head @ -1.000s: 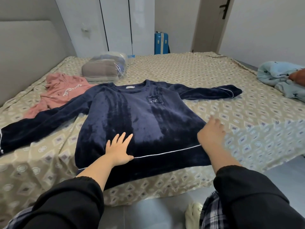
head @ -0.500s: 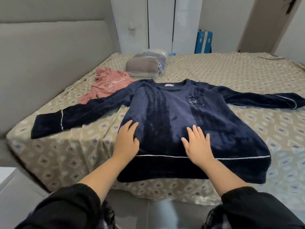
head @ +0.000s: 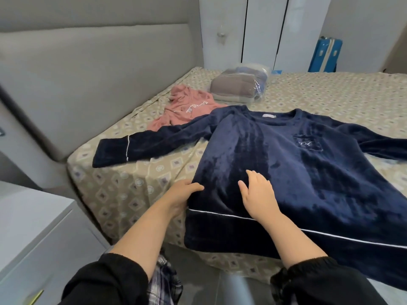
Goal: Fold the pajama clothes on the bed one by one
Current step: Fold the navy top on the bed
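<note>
Since half a second ago the left hand [head: 181, 198] has slid to the left side edge of the navy pajama top [head: 304, 172], thumb over and fingers tucked under, pinching it; the right hand [head: 257, 194] lies loosely spread on the front, just beside; the hem overhangs the near edge of the bed [head: 123, 194]; bare sheet lies left.

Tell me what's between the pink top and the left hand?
The navy top's sleeve, then bare patterned bedsheet, in the head view.
</note>
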Motion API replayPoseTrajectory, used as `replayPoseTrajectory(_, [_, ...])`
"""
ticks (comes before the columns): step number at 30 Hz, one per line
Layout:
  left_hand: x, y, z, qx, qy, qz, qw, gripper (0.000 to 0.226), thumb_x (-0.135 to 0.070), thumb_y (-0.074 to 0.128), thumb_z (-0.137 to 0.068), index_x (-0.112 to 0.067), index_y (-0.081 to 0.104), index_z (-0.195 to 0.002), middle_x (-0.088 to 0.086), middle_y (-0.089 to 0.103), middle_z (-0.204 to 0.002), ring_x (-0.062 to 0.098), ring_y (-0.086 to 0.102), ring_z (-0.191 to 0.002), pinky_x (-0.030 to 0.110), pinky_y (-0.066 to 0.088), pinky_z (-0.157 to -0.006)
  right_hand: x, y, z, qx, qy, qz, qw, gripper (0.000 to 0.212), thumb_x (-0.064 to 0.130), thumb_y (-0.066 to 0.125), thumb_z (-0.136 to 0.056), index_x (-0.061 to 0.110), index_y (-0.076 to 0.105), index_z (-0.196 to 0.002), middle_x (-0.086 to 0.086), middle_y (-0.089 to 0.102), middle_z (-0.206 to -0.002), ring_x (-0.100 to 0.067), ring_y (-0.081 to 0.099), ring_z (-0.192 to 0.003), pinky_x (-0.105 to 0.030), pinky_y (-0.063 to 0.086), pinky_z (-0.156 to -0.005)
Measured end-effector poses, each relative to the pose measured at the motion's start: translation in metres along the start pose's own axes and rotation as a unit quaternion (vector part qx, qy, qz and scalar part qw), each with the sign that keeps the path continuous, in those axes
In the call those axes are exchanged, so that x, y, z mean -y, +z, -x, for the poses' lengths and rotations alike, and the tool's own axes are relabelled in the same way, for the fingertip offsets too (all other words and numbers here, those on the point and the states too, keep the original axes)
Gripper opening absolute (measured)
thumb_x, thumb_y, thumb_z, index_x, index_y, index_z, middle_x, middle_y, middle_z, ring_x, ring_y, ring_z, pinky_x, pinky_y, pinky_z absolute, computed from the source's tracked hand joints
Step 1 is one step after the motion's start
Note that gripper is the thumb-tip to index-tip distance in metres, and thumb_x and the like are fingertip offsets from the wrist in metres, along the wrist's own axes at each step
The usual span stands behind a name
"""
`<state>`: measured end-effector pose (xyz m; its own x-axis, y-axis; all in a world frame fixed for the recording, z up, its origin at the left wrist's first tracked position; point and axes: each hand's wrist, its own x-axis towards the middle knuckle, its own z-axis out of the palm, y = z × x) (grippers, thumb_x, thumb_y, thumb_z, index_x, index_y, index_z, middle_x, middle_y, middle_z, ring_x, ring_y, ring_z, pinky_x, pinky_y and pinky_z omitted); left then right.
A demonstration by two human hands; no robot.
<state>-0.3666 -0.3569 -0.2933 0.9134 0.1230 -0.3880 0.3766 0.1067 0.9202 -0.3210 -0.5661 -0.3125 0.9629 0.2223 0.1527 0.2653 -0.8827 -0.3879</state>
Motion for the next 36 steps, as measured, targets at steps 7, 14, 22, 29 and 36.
replayPoseTrajectory(7, [-0.001,-0.012,0.010,-0.153,0.132,-0.222,0.954,0.045,-0.016,0.080,-0.075,-0.025,0.056,-0.112,-0.018,0.060,-0.096,-0.002,0.058,-0.086,0.022,0.046,-0.077,-0.015,-0.010,0.003,-0.022,0.020,-0.007,1.000,0.051,0.033,0.037,-0.102,0.002,0.036,-0.143,-0.012,0.046,-0.141,-0.028,0.038,-0.132,-0.040,0.026,-0.111])
replayPoseTrajectory(14, [0.021,-0.031,0.008,-0.015,-0.090,-0.314,0.945,0.042,-0.028,0.073,-0.084,-0.017,0.063,-0.123,0.002,0.065,-0.118,0.018,0.059,-0.102,0.027,0.045,-0.080,-0.006,0.002,0.008,0.023,0.059,0.153,0.986,0.058,0.044,0.023,-0.102,0.012,0.020,-0.151,-0.008,0.016,-0.159,-0.024,0.009,-0.148,-0.050,0.011,-0.116])
replayPoseTrajectory(22, [0.020,-0.055,-0.014,-0.232,0.051,-0.124,0.963,0.022,-0.003,0.056,-0.086,-0.023,0.063,-0.087,0.005,0.066,-0.109,0.023,0.064,-0.102,0.039,0.051,-0.095,0.042,0.013,-0.003,0.081,-0.035,0.060,0.994,0.064,0.047,0.023,-0.102,0.015,0.003,-0.154,-0.004,-0.002,-0.162,-0.022,-0.005,-0.149,-0.048,0.004,-0.118])
replayPoseTrajectory(29, [-0.006,-0.117,-0.038,-0.377,0.089,0.199,0.900,0.032,-0.001,0.044,-0.093,-0.009,0.056,-0.121,0.006,0.059,-0.092,0.014,0.058,-0.078,0.026,0.047,-0.069,0.086,0.032,-0.054,0.087,-0.033,0.044,0.995,0.066,0.052,0.018,-0.100,0.018,0.001,-0.154,-0.003,-0.008,-0.162,-0.022,-0.010,-0.148,-0.054,0.001,-0.116])
replayPoseTrajectory(36, [-0.017,-0.171,-0.046,-0.358,0.102,0.309,0.875,0.042,-0.005,0.042,-0.096,-0.015,0.051,-0.136,0.004,0.058,-0.109,0.013,0.055,-0.097,0.026,0.045,-0.080,0.088,0.059,-0.068,0.075,-0.002,0.086,0.993,0.070,0.059,0.013,-0.097,0.022,0.001,-0.155,0.003,-0.007,-0.162,-0.017,-0.008,-0.148,-0.057,0.003,-0.116])
